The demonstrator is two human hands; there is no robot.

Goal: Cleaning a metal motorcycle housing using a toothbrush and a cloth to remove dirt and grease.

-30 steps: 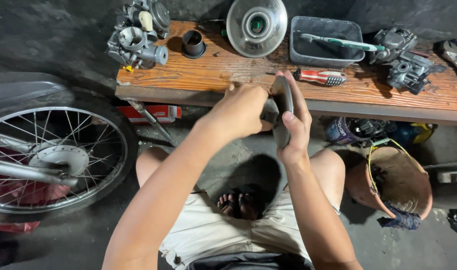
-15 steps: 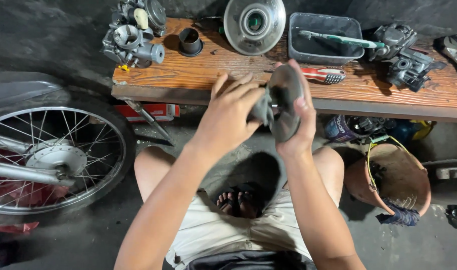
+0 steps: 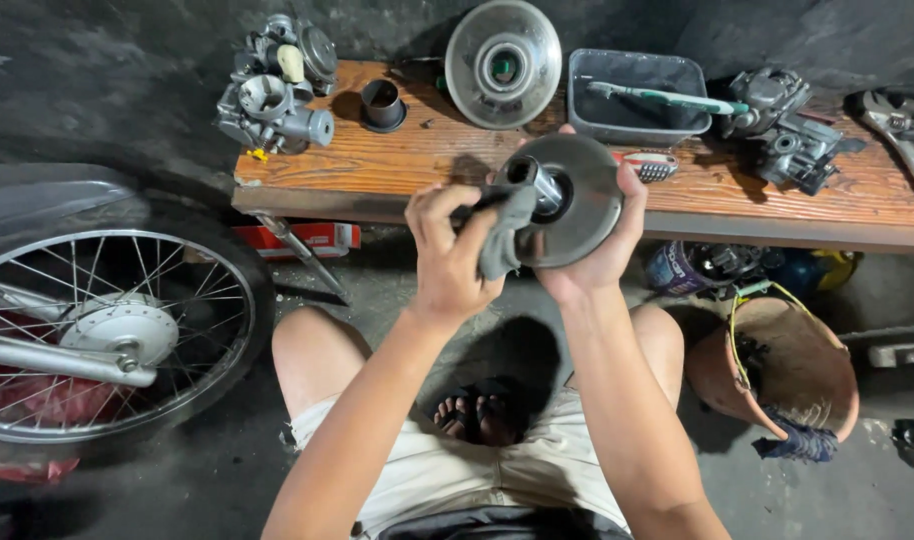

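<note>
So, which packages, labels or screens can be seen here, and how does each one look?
Flat box: on the floor under the wooden bench's left end, rectangular, red and white.
Round can: under the bench to the right, purple label.
No screens or signs in view.

1 flat red-and-white carton (image 3: 302,238) lies under the desk (image 3: 377,170), left of the left hand (image 3: 447,255). A purple labelled can (image 3: 677,268) sits just right of the right hand (image 3: 592,265).
</note>
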